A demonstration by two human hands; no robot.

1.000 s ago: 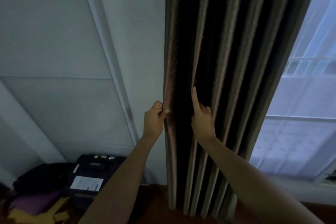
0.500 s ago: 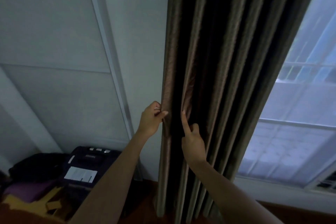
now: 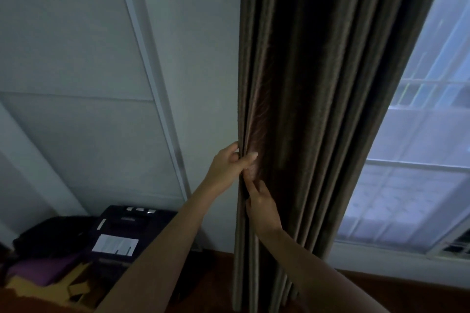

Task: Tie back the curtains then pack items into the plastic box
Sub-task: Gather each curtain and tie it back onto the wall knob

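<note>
We're pinching the curtain [image 3: 300, 109] edge w/ our left hand [image 3: 226, 168], thumb over the outer fold, grip closed on the fabric. Our right hand [image 3: 262, 207] is touching the folds just below; can't tell if its grip is closed. Curtain's hanging bunched btwn wall [image 3: 76, 58] and window [image 3: 417, 160].

The room is dim, with a cold blue-grey cast. The only light is pale daylight through the window [image 3: 417, 150] at the right, slightly washed out. The curtain [image 3: 305, 109] folds sink into near-black shadow. Straight wall lines bow toward the frame edges from the wide-angle lens. Detail is soft and grainy, especially in the dark lower left corner
</note>
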